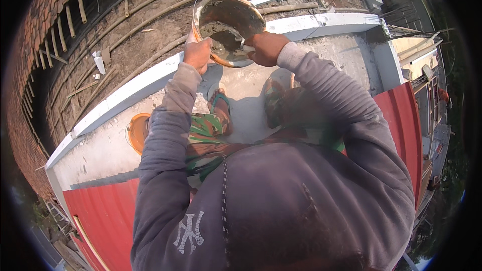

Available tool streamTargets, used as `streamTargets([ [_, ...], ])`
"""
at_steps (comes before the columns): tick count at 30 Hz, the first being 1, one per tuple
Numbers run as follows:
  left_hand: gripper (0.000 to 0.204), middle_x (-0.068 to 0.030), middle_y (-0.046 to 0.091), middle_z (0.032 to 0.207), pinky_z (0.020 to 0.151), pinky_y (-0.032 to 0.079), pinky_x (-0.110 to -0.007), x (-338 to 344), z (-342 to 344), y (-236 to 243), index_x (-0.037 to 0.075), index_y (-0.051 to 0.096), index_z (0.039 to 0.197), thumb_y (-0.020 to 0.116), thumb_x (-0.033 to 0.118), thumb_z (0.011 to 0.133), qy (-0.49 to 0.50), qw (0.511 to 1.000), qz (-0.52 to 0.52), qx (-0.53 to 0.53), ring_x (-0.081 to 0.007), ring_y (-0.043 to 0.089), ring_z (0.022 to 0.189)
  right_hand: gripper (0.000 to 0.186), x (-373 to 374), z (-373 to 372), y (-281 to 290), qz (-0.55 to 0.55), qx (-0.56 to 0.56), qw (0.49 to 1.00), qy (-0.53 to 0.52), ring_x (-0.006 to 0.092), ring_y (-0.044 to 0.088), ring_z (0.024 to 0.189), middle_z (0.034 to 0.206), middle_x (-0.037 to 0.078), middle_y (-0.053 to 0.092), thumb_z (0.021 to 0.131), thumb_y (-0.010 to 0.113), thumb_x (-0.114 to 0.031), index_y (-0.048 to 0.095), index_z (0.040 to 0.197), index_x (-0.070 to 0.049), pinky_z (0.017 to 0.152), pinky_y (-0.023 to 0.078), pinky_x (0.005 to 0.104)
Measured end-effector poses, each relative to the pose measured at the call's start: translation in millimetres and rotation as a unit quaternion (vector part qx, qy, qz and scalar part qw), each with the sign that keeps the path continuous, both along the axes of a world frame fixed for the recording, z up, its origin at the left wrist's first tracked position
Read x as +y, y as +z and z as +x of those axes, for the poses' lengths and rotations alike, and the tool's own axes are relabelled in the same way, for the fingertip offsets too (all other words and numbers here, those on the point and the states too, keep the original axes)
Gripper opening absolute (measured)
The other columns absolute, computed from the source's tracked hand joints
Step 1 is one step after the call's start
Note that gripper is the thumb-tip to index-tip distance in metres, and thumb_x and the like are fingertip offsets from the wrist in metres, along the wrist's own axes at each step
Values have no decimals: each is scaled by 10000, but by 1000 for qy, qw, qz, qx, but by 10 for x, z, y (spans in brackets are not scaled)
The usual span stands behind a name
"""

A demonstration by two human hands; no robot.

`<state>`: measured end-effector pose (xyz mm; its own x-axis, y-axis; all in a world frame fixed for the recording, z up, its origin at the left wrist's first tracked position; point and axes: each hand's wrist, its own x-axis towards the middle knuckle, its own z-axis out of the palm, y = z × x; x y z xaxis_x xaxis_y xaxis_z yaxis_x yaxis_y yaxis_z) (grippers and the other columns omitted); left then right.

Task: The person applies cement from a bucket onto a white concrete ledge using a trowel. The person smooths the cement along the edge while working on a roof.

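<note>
An orange-rimmed bucket (pixel 228 11), smeared inside with grey, is tilted so that its mouth faces me. Wet grey mortar (pixel 220 45) lies in its lower part. My left hand (pixel 198 52) is closed on the bucket's near left rim. In my right hand (pixel 266 48), at the right rim, is the pale handle of a trowel (pixel 247 47). The trowel's blade reaches into the bucket and is partly lost against the mortar. Both hands are out over the low white parapet, beyond my feet.
The white parapet (pixel 120 88) curves along the concrete ledge where I stand. An orange container (pixel 136 133) sits by my left forearm. Red metal roofing (pixel 103 211) lies behind me. Past the parapet, lower down, are bamboo poles (pixel 165 10), dirt and a tiled roof (pixel 45 15).
</note>
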<state>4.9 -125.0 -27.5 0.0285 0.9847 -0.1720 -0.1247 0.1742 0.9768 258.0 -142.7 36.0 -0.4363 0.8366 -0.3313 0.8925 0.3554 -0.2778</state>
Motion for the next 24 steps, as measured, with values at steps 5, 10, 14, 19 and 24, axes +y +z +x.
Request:
streamTargets([
  [5,424,-175,680,1208,756,702,-437,-77,101,151,-6,503,1368,563,21,949,8,992,-129,2,-292,758,1027,391,149,29,162,2,-53,999,12,400,765,1027,1069,220,791,910,692,-331,776,1199,-81,912,613,508],
  [10,437,-186,661,1303,851,682,-511,-4,14,176,-14,467,1431,562,77,1014,-1,991,-136,4,-320,749,1086,441,132,514,273,5,29,999,-16,378,757,1027,1133,171,791,983,708,-346,719,1381,-158,920,594,475],
  [14,420,-196,659,1342,913,662,-527,-114,185,415,10,485,1445,561,166,1063,3,988,-153,-17,-321,737,1140,549,80,1238,166,-50,153,986,-30,245,725,842,1054,134,780,1015,713,-382,638,1477,-95,797,595,410],
  [19,432,-204,651,1372,912,668,-523,-69,181,311,23,478,1470,538,229,1095,24,984,-170,-46,-336,726,1178,575,-257,1570,271,-33,208,976,-55,175,692,771,995,119,750,1038,695,-362,588,1514,-58,723,593,368],
  [24,476,-232,679,1250,827,691,-489,0,119,28,-135,498,1372,557,201,1040,9,991,-131,-8,-342,760,1044,449,87,890,296,52,-53,997,-29,379,769,971,1112,211,779,1018,657,-318,666,1392,-70,832,606,508],
])
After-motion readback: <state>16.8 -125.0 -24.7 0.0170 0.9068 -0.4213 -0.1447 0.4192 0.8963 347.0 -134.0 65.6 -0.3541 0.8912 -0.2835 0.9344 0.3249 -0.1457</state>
